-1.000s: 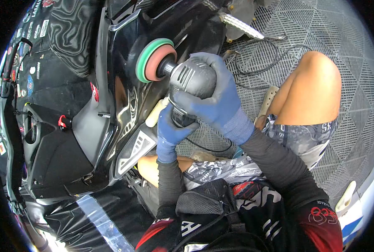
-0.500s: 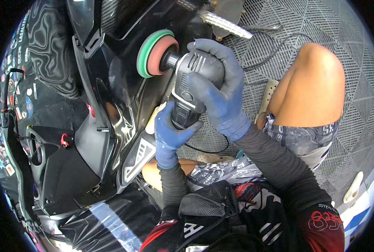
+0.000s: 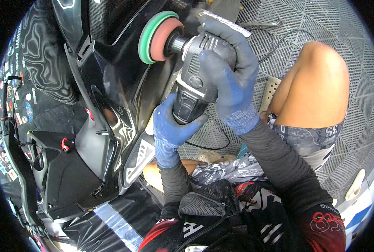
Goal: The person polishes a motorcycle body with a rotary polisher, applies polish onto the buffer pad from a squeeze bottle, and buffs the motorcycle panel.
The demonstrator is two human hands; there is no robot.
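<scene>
A black corded polisher (image 3: 192, 84) is held in both of my gloved hands. My right hand (image 3: 233, 71) wraps round its head end, thumb across the top of the housing. Lower down, my left hand (image 3: 172, 124) grips the handle end, its fingers partly hidden beneath. The round polishing pad (image 3: 158, 38), green at the rim and pink behind, faces the glossy black side panel (image 3: 115, 71) of a motor scooter. Whether the pad touches the panel I cannot tell.
A power cord (image 3: 220, 145) runs behind the polisher over the grey grid floor tiles (image 3: 279, 50). The scooter's footboard (image 3: 138, 161) lies left of my left hand. My bare knee (image 3: 321, 75) is at the right. A black sheet (image 3: 99, 231) spreads at lower left.
The polisher and both hands have shifted slightly; the pad sits higher in view, and the right hand has moved up and right. Both hands keep their grip.
</scene>
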